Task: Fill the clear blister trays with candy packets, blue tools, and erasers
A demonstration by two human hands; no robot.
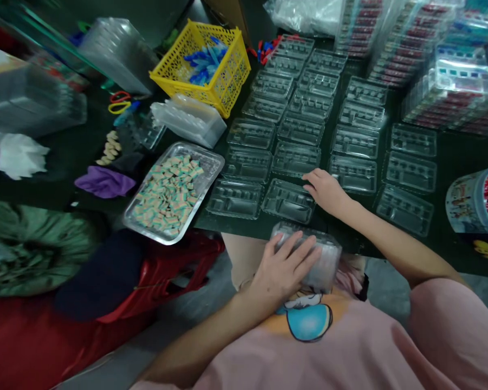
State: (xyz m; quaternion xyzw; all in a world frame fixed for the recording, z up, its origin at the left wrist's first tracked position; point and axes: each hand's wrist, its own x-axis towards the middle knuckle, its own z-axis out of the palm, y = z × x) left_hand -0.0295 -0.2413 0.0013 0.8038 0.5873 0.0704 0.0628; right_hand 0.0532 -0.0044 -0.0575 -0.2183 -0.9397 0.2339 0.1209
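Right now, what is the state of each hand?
Left hand: closed around a stack of clear plastic trays, near the body.
Right hand: open, holding nothing, fingers on a clear tray on the table.

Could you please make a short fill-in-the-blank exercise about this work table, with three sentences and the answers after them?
1. The left hand rests on a stack of clear trays held against the person's ____.
2. The right hand touches an empty clear tray lying on the ____ table.
3. The blue pieces lie in a ____ basket.

Missing words: lap; dark green; yellow
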